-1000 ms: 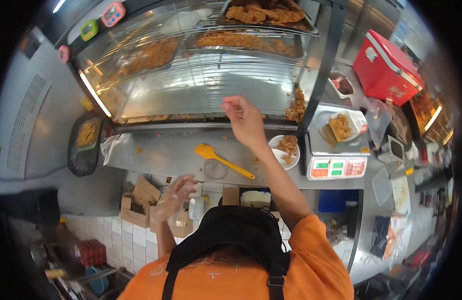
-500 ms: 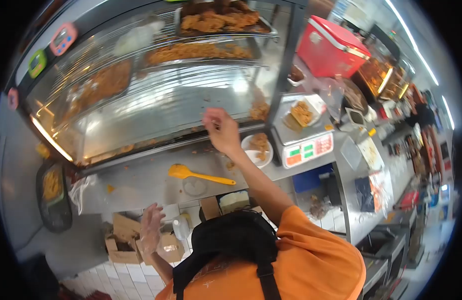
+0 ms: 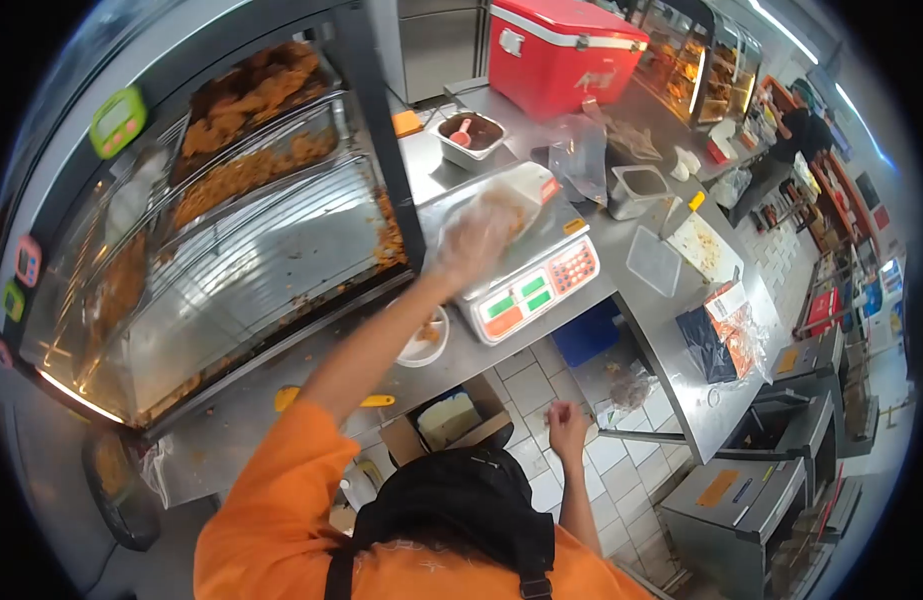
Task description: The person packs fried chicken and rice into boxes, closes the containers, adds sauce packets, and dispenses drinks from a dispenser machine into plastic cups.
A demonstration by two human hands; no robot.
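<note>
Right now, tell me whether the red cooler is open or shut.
Shut: the red cooler has its lid down, no gap showing.

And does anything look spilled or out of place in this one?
Yes, mildly: fried bits lie loose in the display case's bottom corner beside the scale, and scraps dot the white board. Both look like strays rather than neatly trayed food.

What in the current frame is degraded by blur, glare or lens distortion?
Head view: the left hand over the digital scale is smeared, probably by motion; bright glare washes out patches inside the glass display cabinet; the ceiling light is blown out; fisheye distortion bows the cabinet's outer edge, and the corners are black.
</note>
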